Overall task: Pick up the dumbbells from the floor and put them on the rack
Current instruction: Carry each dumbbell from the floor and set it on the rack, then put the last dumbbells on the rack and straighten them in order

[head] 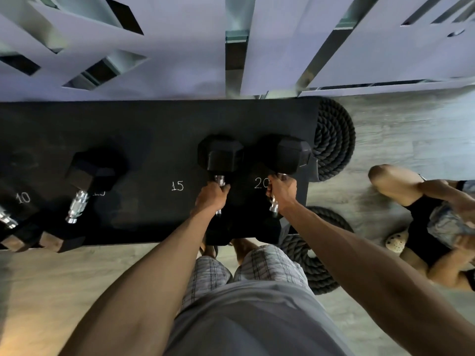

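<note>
Grey cotton shirt (246,317), left hand (212,197) and right hand (282,192) each gripping knurled steel handles, hexagonal rubber dumbbells (221,152)

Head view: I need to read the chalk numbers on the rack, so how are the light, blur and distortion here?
Head view: dim light, so the black rack swallows detail; wide-angle bending curves the rack's edges; "15" is sharp, "10" softer near the left edge, "20" partly hidden by the right hand; the chrome handle glares; the person at the right edge is motion-blurred.
</note>
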A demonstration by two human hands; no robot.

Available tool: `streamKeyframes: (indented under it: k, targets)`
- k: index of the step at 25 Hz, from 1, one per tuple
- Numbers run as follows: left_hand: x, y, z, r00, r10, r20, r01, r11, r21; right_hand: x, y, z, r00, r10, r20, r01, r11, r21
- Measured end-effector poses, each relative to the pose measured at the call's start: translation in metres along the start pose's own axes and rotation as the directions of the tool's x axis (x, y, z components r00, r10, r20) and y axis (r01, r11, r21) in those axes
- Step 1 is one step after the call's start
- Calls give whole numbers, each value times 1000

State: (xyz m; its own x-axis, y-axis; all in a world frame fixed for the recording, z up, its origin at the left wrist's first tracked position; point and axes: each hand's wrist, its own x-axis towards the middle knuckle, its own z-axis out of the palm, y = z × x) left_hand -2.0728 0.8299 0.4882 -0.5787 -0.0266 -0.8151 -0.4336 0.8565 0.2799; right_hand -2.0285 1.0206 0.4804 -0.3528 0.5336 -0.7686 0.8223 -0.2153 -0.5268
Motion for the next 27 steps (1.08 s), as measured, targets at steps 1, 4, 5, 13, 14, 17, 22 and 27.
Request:
streamKeyframes:
  k: [1,4,5,13,14,17,22,27]
  targets:
    - [-4,0,-3,1000,6,20,-7,996,90,-1,-1,-1,1000,-4,27,4,1000,-14]
    - [-17,4,-17,995,30,97,-61,940,334,-7,1,-8,997,-40,73,54,978,-200]
    - [-21,4,-20,991,56,122,-100,916,388,-15,3,-12,996,-64,65,80,951,-298]
    - [-55,7,-18,831,341,439,-552,599,580,-136,75,-39,941,-325,-99,258,873,-413]
    - [-64,4,-15,798,356,487,-602,512,612,-155,89,-39,943,-310,-123,245,895,-373]
    - [-91,-15,0,687,381,619,-721,253,645,-213,143,-30,953,-247,-172,180,925,-334]
    - [-122,-65,37,570,224,790,-798,-79,598,-294,255,0,965,32,-260,-78,982,-172]
    - [-168,-130,95,442,67,895,-816,-384,432,-385,361,44,870,290,-399,-251,956,148]
